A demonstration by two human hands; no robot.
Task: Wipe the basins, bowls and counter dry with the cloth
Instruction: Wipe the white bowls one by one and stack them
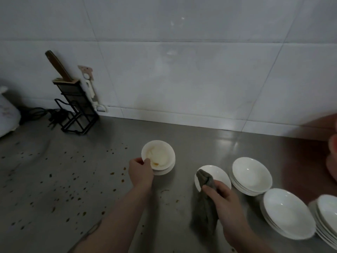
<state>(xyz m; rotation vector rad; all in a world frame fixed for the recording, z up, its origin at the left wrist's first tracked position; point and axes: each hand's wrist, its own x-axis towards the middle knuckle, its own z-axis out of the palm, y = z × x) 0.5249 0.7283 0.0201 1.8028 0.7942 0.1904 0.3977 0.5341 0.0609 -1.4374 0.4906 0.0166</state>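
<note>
My left hand (140, 172) pinches the near rim of a stained white bowl (159, 154), which sits tilted on top of another white bowl. My right hand (223, 199) grips a grey cloth (205, 207); the cloth's top end touches a clean white bowl (217, 175) lying on the steel counter (73, 179). Brown droplets speckle the counter on the left and in front of the bowls.
Stacks of white bowls (252, 175) (288, 212) (326, 216) line the right side. A black knife rack (73, 105) with a wooden-handled knife stands at the back left against the tiled wall, with a black cable beside it. A blurred reddish shape (330, 143) fills the right edge.
</note>
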